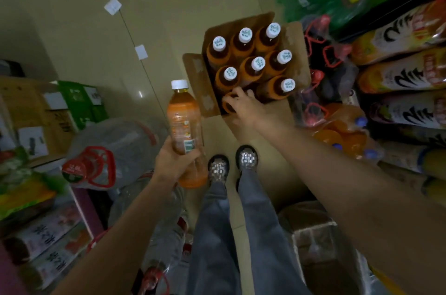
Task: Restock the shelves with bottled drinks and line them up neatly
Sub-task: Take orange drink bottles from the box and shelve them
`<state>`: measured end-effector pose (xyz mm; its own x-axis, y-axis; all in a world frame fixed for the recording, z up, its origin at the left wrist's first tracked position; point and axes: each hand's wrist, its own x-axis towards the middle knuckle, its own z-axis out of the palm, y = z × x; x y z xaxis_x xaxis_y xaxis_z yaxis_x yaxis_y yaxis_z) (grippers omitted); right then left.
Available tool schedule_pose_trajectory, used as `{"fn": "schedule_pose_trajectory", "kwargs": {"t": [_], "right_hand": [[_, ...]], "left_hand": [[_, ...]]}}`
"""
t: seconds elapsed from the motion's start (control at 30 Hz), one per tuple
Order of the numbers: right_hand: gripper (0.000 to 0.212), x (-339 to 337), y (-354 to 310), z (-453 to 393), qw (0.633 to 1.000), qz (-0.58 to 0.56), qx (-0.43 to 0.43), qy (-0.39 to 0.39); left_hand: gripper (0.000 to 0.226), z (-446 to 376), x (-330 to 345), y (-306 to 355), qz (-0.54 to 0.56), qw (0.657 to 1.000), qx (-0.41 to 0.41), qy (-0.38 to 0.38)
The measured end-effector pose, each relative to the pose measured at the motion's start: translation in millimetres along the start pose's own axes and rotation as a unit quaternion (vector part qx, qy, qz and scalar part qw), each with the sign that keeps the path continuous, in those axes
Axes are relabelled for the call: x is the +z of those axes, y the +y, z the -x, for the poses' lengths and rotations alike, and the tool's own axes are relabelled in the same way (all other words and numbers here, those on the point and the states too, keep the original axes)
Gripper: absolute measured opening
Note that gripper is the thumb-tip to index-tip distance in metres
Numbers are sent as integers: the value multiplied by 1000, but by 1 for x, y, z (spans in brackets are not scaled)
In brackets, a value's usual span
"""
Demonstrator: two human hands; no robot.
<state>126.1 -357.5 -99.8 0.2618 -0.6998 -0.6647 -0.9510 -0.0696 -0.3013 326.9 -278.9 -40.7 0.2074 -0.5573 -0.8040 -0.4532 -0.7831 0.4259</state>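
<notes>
Head view looks down: nearest to us, our left hand (172,159) has its fingers wrapped around the lower part of an orange drink bottle (184,130), whose white cap points away from the fingers. Farther out, our right hand (241,106) reaches into the open cardboard box (195,82) on the floor, its fingers curled over the top of another bottle (228,104). Just beyond these fingertips, seven white-capped bottles (258,63) stand upright in rows.
</notes>
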Motion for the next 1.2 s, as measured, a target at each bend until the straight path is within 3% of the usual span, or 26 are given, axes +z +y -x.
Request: {"fn": "schedule_pose_trajectory", "kwargs": {"t": [0.1, 0.17, 0.27, 0.4, 0.5, 0.67, 0.77, 0.93, 1.13, 1.2], "right_hand": [[45, 5, -10, -11, 996, 51, 8, 74], [41, -2, -11, -5, 996, 40, -4, 79], [32, -23, -9, 36, 987, -50, -1, 152], [25, -86, -7, 137, 949, -185, -9, 255], [28, -139, -5, 219, 938, -155, -41, 308], [30, -189, -2, 351, 905, -160, 31, 392], [30, -200, 5, 430, 855, -177, 100, 477], [27, -199, 10, 579, 733, -198, 158, 631], [25, -129, 9, 778, 653, -173, 185, 714], [22, -97, 8, 836, 600, -187, 209, 749]], "left_hand": [[51, -5, -11, 5, -3, 1000, 22, -15], [56, -3, -15, 14, -9, 998, 40, -38], [72, 14, -21, 40, -19, 996, 70, -60], [60, 51, -26, 94, -67, 984, 135, -89], [58, 89, -17, 144, -84, 969, 214, -90], [63, 179, 18, 216, -106, 921, 348, -141], [62, 242, 48, 244, -121, 885, 414, -173], [54, 365, 110, 251, -134, 815, 513, -233], [57, 536, 188, 184, -123, 741, 600, -274], [58, 592, 211, 152, -131, 708, 621, -309]]}}
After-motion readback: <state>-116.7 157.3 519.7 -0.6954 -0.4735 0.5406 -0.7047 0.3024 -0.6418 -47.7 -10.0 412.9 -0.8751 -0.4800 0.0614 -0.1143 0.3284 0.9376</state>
